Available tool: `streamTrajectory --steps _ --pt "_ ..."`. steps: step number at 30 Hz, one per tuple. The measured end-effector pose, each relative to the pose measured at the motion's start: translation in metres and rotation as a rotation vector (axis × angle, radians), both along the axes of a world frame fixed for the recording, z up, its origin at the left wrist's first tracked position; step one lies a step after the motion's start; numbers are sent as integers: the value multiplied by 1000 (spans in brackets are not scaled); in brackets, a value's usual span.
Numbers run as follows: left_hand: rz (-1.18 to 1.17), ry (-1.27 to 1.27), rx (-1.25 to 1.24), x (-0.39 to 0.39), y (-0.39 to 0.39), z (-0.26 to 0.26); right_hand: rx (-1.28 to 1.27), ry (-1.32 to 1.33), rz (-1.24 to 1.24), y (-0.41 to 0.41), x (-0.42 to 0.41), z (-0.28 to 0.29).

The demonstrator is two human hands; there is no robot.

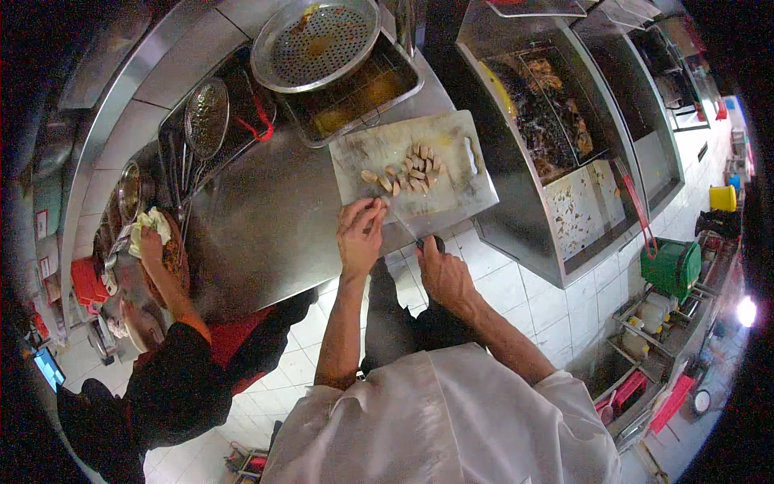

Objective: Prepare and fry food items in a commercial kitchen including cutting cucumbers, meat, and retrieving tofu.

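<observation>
My right hand point(446, 275) is closed around the dark handle of a kitchen knife point(413, 224), whose blade reaches up and left to the near edge of a cutting board point(363, 148). At that edge, by the blade, is my left hand point(361, 233), its fingertips pinched together; whether a small piece sits between them cannot be made out. Several cut slices of what looks like sausage point(417, 169) lie in a loose pile on the worn white board. The board rests at the right end of a steel counter and has a handle slot at its right side.
Right of the board stands a deep fryer point(544, 199) with dark oil and food. Behind are a perforated metal pan point(317, 45) over a rack tray point(399, 94) and a skimmer point(207, 118). At left, a co-worker's hand point(151, 242) holds leafy food. A green container point(670, 269) stands right.
</observation>
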State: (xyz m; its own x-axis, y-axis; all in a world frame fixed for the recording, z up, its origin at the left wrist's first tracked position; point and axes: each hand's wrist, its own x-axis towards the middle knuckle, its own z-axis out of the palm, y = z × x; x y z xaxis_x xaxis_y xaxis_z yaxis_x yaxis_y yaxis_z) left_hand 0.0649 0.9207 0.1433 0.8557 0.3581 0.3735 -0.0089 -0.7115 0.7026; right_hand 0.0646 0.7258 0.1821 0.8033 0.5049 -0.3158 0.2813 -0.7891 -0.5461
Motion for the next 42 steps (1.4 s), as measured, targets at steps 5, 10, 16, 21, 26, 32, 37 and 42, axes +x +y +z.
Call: streamTrajectory --steps 5,10,16,21,26,32,37,42 --pt "75 -42 10 4 -1 -3 2 57 -73 -14 -11 -9" --pt "134 -44 16 1 1 4 75 8 -57 -34 -23 -2" --pt "157 90 -164 -5 3 1 104 -30 -38 -1 -4 13" --pt "181 68 -138 -6 0 -2 14 -40 -13 4 -2 4" --pt "168 1 -41 -2 2 -4 28 -78 28 6 1 -2" --pt "147 -52 -29 1 1 -2 47 -140 27 6 7 -9" --pt "209 -30 -12 6 -3 -2 109 -186 16 -2 -2 -22" --pt "286 0 -80 14 -11 0 64 -83 3 -37 -17 -7"
